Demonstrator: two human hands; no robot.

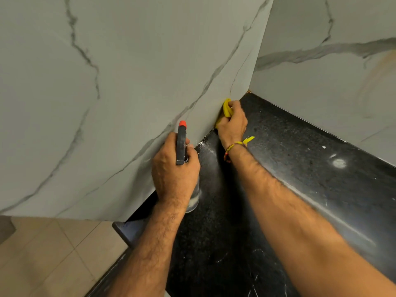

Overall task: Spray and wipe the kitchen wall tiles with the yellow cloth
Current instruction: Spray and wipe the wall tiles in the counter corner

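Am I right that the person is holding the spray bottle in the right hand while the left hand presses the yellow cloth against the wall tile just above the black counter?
Not quite: the hands are swapped. In the head view, the left hand grips the spray bottle, and the right hand presses the yellow cloth against the wall tile just above the black counter.

My yellow cloth (pixel 227 108) is bunched into a tight wad, pressed low against the wall tiles (pixel 137 67) right where they meet the black counter — close to the inside corner. The tiles are pale grey-white marble-look slabs with dark veins running diagonally. The spray bottle (pixel 183 151) stands upright near the same wall — dark trigger head, red-orange nozzle tip pointing at the tile, clear body showing below.
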